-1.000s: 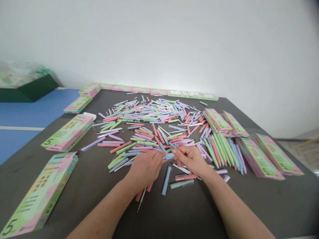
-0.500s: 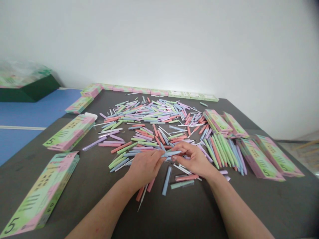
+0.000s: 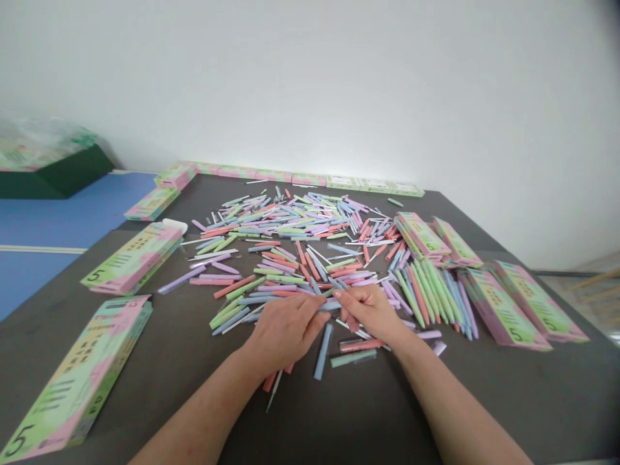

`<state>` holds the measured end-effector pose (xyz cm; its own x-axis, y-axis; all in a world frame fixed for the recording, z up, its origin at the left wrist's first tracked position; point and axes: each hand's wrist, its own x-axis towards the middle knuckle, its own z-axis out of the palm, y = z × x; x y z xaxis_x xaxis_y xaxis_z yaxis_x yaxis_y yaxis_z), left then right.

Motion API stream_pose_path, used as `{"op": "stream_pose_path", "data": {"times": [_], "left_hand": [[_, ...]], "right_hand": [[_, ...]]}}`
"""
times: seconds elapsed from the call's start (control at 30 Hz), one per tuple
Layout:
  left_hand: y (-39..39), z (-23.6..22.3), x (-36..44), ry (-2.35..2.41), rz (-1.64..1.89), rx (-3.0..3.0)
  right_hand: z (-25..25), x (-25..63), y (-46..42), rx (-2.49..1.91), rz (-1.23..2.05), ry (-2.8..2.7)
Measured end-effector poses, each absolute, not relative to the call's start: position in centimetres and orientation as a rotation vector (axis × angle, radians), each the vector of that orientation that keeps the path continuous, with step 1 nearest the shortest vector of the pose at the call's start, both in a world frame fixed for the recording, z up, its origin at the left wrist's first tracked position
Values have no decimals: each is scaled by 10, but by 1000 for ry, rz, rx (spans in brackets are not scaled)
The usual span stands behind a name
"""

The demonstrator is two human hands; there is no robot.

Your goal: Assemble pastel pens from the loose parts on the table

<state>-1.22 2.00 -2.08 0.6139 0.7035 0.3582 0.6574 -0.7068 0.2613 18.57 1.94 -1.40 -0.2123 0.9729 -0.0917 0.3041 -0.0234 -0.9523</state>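
Over the dark table (image 3: 557, 400): left hand (image 3: 285, 329) and right hand (image 3: 371, 313), fingers closed, both pinching one pale blue stick (image 3: 330, 306) amid loose pastel sticks (image 3: 285, 226), printed boxes (image 3: 506, 310) alongside.

2 hands (image 3: 285, 329), 4 boxes (image 3: 504, 310) at right, pastel sticks (image 3: 271, 223) past counting.

A large printed "5" stands on the lower-left pastel box (image 3: 72, 381), the mid-left box (image 3: 133, 258) and the right-hand box (image 3: 506, 307); their smaller print is too small to read.
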Motion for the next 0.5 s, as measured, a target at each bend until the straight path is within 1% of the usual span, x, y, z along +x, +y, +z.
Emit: {"op": "stream_pose_path", "data": {"times": [0.1,0.2,0.3,0.4,0.5], "left_hand": [[22,-19,-12,1144,680,2733],[24,-19,-13,1203,643,2701],[26,-19,-14,1263,567,2662],[27,-20,-15,1276,548,2650],[27,-23,-14,1278,568,2669]], "right_hand": [[-16,186,20,-1380,1272,-1598],[-13,190,21,-1262,1260,-1669],[-9,196,22,-1183,1155,-1673],[-9,201,23,-1206,1032,-1675],[-13,202,24,-1222,1095,-1627]]}}
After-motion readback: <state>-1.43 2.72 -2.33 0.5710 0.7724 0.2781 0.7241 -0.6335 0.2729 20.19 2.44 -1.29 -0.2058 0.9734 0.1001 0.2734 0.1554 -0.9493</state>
